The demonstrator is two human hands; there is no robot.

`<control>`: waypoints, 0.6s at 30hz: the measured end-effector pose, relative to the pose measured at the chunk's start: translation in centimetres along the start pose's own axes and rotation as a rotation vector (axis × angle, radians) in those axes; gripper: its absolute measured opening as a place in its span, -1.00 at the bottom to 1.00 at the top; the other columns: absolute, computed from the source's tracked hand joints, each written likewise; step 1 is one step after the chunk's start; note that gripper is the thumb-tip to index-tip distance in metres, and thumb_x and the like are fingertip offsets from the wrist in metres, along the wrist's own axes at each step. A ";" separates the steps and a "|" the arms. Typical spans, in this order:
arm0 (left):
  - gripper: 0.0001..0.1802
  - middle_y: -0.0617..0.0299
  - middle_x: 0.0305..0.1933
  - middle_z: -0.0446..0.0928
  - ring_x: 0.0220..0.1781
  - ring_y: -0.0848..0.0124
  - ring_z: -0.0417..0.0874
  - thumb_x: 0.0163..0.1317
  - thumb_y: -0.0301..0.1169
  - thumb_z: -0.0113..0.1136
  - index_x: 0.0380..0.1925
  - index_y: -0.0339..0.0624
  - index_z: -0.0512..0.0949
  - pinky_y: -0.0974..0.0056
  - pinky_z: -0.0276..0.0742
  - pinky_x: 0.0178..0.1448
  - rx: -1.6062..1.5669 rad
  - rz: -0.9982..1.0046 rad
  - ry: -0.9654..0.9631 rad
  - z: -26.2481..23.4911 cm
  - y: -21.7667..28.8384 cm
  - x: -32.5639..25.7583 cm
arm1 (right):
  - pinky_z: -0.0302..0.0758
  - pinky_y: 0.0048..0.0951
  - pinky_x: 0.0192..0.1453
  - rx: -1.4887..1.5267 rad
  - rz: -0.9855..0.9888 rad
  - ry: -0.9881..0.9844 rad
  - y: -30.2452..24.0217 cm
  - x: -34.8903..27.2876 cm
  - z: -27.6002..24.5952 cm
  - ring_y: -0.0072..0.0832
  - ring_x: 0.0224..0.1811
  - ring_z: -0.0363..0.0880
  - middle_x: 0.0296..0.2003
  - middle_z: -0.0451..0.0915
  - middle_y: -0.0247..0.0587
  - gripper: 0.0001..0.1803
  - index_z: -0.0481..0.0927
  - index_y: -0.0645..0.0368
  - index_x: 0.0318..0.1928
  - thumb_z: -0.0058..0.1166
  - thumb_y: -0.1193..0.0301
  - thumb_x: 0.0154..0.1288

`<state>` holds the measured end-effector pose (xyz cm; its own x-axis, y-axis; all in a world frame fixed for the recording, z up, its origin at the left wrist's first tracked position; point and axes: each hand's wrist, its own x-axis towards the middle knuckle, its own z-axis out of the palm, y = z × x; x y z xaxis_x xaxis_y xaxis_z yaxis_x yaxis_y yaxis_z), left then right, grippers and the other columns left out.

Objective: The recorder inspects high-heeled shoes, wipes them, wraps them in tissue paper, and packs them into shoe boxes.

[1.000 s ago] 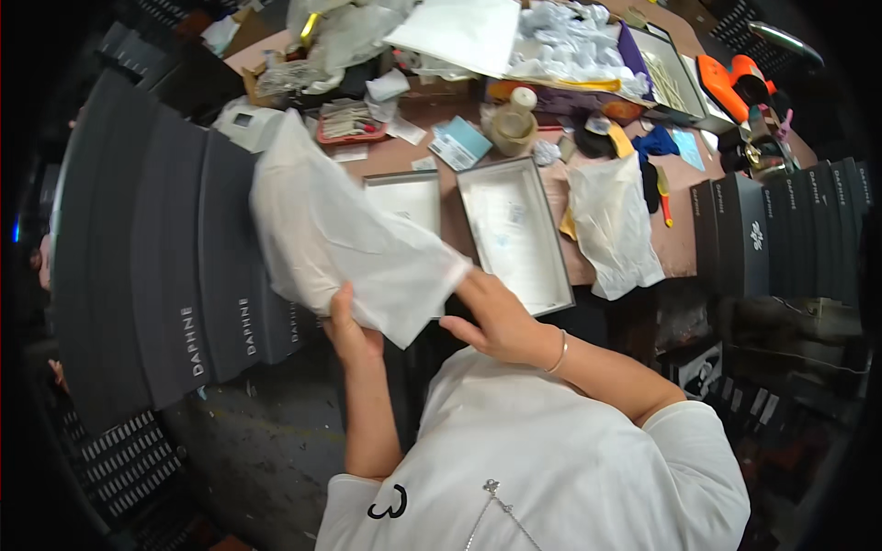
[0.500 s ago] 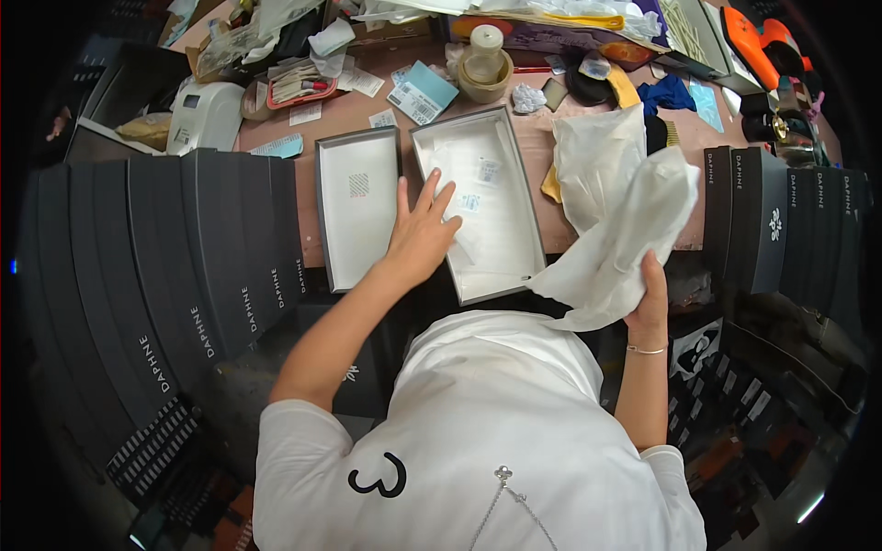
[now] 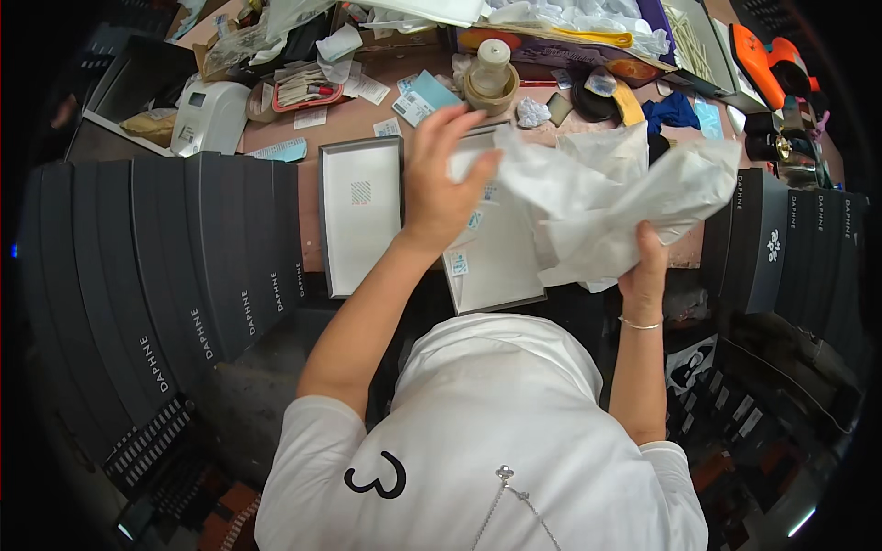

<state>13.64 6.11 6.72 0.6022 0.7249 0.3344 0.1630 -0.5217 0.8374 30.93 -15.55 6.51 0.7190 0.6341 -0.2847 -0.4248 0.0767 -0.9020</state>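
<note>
My right hand (image 3: pixel 646 266) is closed on a bundle of white tissue paper (image 3: pixel 661 197); whatever the paper may wrap is hidden. A loose flap of it stretches left over the box, close to my left hand (image 3: pixel 448 179). That hand is raised above the box with its fingers apart, slightly blurred. Below lies an open shoebox bottom (image 3: pixel 496 275), white inside with a grey rim, holding several small printed packets (image 3: pixel 459 264). Beside it on the left rests the shoebox lid (image 3: pixel 360 243), inside up, with a patterned square on it.
Stacks of dark shoeboxes stand at left (image 3: pixel 234 248) and right (image 3: pixel 767 220). Behind the open box are tape rolls (image 3: pixel 491 84), a light blue card (image 3: pixel 427 96), a red tray (image 3: pixel 308 95) and a dark blue cloth (image 3: pixel 671 112). Another white paper sheet (image 3: pixel 611 142) lies on the table.
My left hand has lifted from inside the box and moved up and away from me. The tissue paper has risen, its flap now spread left across the box. More packets show inside.
</note>
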 end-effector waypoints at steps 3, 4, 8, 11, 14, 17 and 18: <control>-0.53 -0.06 0.22 0.36 0.30 0.16 0.38 0.27 -0.42 0.16 0.17 -0.35 0.39 0.23 0.28 0.36 -0.440 -0.590 -0.077 0.3 -4.2 -6.8 | 0.38 -0.20 0.32 0.076 0.011 0.128 0.6 0.6 -5.1 -0.29 0.21 0.43 0.18 0.42 -0.16 -0.30 0.27 0.23 0.29 0.16 0.13 0.25; -0.42 -0.09 0.29 0.29 0.36 0.16 0.30 0.28 -0.40 0.16 0.25 -0.39 0.27 0.22 0.18 0.41 -0.583 -0.787 -0.101 1.7 -4.6 -9.3 | 0.36 -0.20 0.33 0.138 0.036 0.146 1.1 0.5 -5.9 -0.30 0.22 0.42 0.18 0.42 -0.18 -0.31 0.28 0.21 0.29 0.14 0.12 0.27; -0.26 -0.07 0.42 0.12 0.41 0.17 0.21 0.27 -0.20 0.21 0.30 -0.43 0.19 0.15 0.25 0.35 -0.421 -1.120 -0.084 7.9 -6.5 -14.9 | 0.30 -0.20 0.37 0.327 0.115 0.180 2.9 -0.4 -6.8 -0.33 0.25 0.38 0.20 0.42 -0.22 -0.36 0.29 0.16 0.29 0.08 0.10 0.33; -0.34 -0.03 0.26 0.29 0.26 0.23 0.35 0.24 -0.15 0.23 0.20 -0.38 0.31 0.16 0.36 0.21 -0.006 -0.705 -0.093 7.6 -3.7 -12.6 | 0.31 -0.22 0.36 0.349 0.118 0.204 4.1 -0.6 -7.2 -0.33 0.24 0.39 0.20 0.42 -0.22 -0.35 0.29 0.16 0.29 0.09 0.08 0.33; -0.53 -0.02 -0.12 0.53 -0.10 0.19 0.56 0.19 -0.20 0.25 -0.04 -0.35 0.48 0.20 0.46 0.01 -0.170 -0.862 -0.187 10.7 -6.4 -12.3 | 0.31 -0.23 0.36 0.351 0.143 0.203 4.6 -0.9 -6.6 -0.33 0.24 0.38 0.20 0.41 -0.22 -0.33 0.28 0.17 0.29 0.10 0.07 0.31; -0.65 0.18 -0.41 0.57 -0.38 0.36 0.58 0.24 -0.26 0.20 -0.13 -0.33 0.52 0.30 0.50 -0.21 -0.156 -0.862 -0.347 11.7 -8.0 -11.4 | 0.30 -0.23 0.36 0.370 0.142 0.193 4.4 -1.0 -6.0 -0.33 0.25 0.37 0.21 0.41 -0.22 -0.33 0.28 0.17 0.29 0.10 0.07 0.31; -0.67 0.23 -0.41 0.57 -0.36 0.44 0.57 0.26 -0.27 0.19 -0.11 -0.31 0.52 0.35 0.49 -0.21 -0.192 -0.891 -0.374 11.3 -8.1 -11.3 | 0.31 -0.23 0.36 0.375 0.128 0.190 4.5 -1.1 -6.3 -0.32 0.24 0.38 0.20 0.41 -0.21 -0.34 0.28 0.19 0.29 0.09 0.09 0.32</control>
<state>14.34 -2.89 -8.68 0.5344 0.6108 -0.5843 0.5676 0.2528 0.7835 31.72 -20.74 0.72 0.7212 0.5066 -0.4724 -0.6620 0.3034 -0.6854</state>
